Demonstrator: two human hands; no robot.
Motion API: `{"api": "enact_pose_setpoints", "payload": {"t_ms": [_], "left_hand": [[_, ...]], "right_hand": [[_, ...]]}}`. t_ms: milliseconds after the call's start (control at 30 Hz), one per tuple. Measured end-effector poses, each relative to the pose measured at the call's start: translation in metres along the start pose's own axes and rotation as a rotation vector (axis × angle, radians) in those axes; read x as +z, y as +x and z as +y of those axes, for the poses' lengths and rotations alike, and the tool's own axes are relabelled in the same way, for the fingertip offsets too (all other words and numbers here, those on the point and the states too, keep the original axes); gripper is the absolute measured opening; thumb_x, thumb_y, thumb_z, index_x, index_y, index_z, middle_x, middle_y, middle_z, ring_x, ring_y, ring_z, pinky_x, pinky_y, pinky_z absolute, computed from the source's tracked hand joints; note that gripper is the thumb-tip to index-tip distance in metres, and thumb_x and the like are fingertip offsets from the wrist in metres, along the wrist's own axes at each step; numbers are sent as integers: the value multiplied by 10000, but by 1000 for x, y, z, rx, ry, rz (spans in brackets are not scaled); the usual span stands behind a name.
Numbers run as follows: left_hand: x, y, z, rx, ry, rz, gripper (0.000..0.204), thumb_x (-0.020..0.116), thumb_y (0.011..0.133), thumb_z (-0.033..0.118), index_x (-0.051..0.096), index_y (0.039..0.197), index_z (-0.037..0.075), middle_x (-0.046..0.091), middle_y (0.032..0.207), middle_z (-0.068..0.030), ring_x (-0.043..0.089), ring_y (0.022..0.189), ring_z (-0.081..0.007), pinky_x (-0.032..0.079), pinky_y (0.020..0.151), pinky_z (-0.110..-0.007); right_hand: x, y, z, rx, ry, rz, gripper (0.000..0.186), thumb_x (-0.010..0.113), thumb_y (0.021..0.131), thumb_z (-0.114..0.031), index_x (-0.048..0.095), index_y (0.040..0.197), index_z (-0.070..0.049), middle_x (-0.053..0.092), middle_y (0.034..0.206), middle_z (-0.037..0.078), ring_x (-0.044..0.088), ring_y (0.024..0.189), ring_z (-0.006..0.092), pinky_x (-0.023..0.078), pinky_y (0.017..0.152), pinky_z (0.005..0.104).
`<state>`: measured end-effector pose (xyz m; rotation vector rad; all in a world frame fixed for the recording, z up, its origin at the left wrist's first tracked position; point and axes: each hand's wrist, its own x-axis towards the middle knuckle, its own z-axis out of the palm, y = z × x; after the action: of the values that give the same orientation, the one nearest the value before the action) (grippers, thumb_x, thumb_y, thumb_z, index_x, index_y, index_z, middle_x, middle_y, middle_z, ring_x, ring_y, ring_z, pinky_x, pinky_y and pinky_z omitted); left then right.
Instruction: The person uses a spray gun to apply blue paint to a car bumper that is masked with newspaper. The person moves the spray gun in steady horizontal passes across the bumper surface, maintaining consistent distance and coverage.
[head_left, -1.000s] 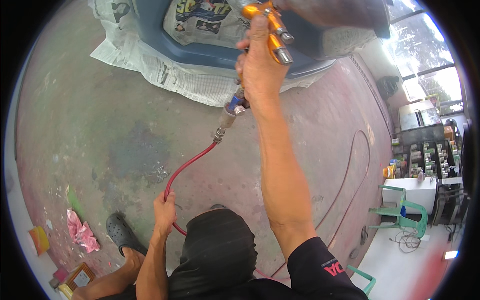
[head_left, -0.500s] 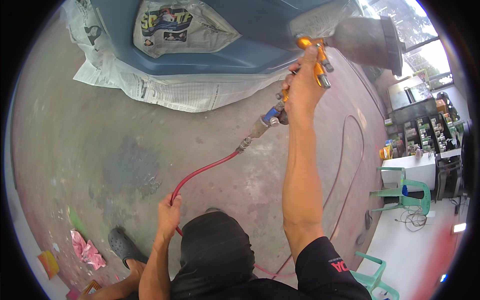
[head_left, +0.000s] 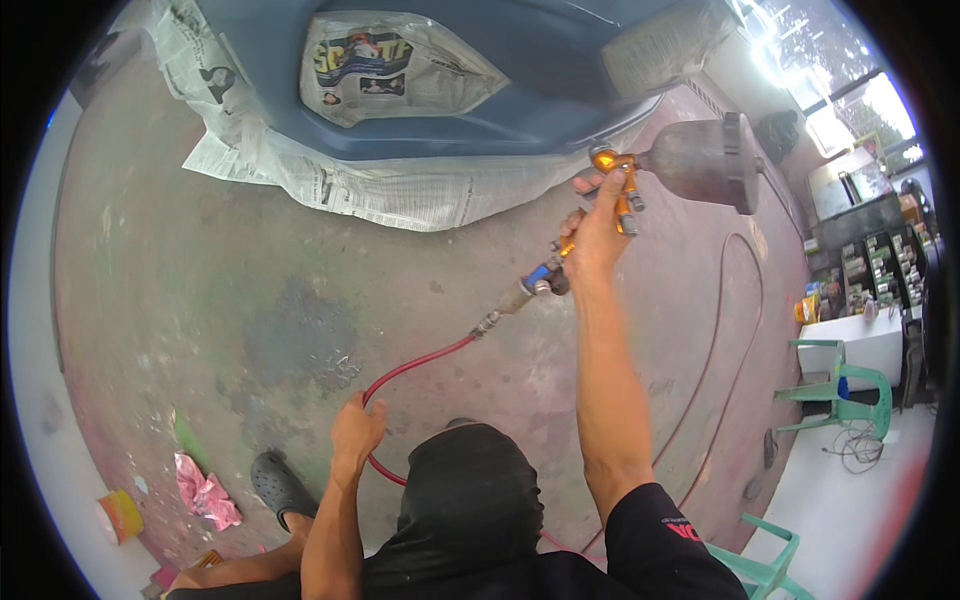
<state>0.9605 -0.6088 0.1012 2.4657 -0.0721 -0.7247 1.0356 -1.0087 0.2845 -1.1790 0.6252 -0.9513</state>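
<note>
Head view, looking down over a dark hooded head and two bare forearms onto a stained concrete floor (head_left: 250, 300).

Item 1: right hand (head_left: 597, 235), arm stretched forward, fingers closed around the grip of an orange spray gun (head_left: 612, 190). Gun held up beside the lower edge of a blue painted panel (head_left: 480, 100); its dark, paint-dusted cup (head_left: 705, 160) sticks out sideways to the right of the hand.

Item 2: metal fitting with blue collar (head_left: 530, 285), just below the right hand at the base of the gun, joined to a red air hose (head_left: 420, 365).

Item 3: left hand (head_left: 355, 430), low and near the body, fingers curled around the red air hose where it bends; hose runs up and right from this hand to the fitting, and loops down past the wrist toward the body.

Item 4: blue painted panel, at the top of the view, with a sheet of newspaper (head_left: 395, 65) masking its middle; more newspaper sheets (head_left: 330, 180) spread on the floor beneath its near edge.

Item 5: second length of hose (head_left: 735, 330), lying in a long curve on the floor at right, well apart from both hands.

Item 6: green plastic chair (head_left: 845, 395), right edge, beside a white table (head_left: 860, 340).

Item 7: pink crumpled rag (head_left: 205, 490) and small orange can (head_left: 120, 515), lower left, near a dark shoe (head_left: 280, 485)
</note>
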Motion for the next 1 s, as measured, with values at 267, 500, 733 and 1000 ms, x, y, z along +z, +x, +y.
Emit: {"api": "enact_pose_setpoints", "payload": {"t_ms": [267,500,733,1000], "left_hand": [[-39,-10,-7,-96,-356,260,375,624,1094,214,710,1291,-93,682,840,-104,610,777,-184,495,726,-359],[-82,-26,-22,-190,-412,350,389,610,1122,229,692,1316,-98,553,811,28,457,727,-74,370,621,-300],[-85,-37,-15,-225,-348,326,384,609,1121,242,720,1303,-78,561,815,35,452,718,-73,362,618,-300],[-78,-16,34,-153,-346,197,397,610,1125,236,707,1338,-85,618,864,10,487,766,-82,406,662,-295]], "right_hand": [[35,-14,75,126,314,63,611,598,1071,-689,547,1240,-103,660,1102,88,419,544,104,412,508,301],[77,-7,103,247,360,19,629,621,1060,-687,556,1170,-72,637,976,93,451,531,107,404,480,296],[85,-6,106,219,359,-154,615,691,1038,-645,583,1190,-59,608,883,86,470,521,105,402,457,290],[37,42,83,196,313,21,574,682,1051,-635,568,1091,-74,568,849,63,454,533,114,378,468,286]]}}
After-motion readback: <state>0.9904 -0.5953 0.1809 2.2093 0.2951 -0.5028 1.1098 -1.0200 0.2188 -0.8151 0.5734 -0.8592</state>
